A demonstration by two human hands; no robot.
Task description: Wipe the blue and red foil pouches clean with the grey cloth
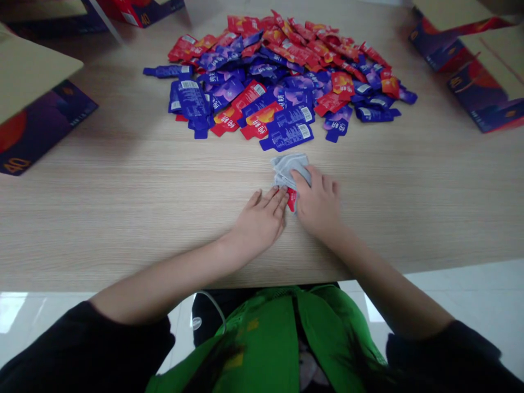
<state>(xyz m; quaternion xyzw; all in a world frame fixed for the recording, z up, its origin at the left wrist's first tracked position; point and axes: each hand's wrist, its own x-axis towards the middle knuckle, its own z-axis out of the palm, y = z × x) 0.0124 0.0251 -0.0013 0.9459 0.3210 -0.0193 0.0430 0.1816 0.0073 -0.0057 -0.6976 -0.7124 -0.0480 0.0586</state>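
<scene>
My right hand (319,204) grips a folded grey cloth (291,166) and presses it down on the table, over a red packet (291,200). Only a small red part of that packet shows between my hands; the cloth and fingers hide the rest. My left hand (262,218) lies flat with its fingers stretched out, the tips at the packet's left edge and the cloth's lower edge. Just beyond the cloth, a purple packet (286,136) lies at the near side of a large pile of red and purple packets (282,71).
A dark blue and red carton (45,128) with its flap up stands at the left, with another carton (143,12) behind it. On the right are two similar cartons, one nearer (489,101) and one farther (438,43). The wooden table (123,218) ends close to my body.
</scene>
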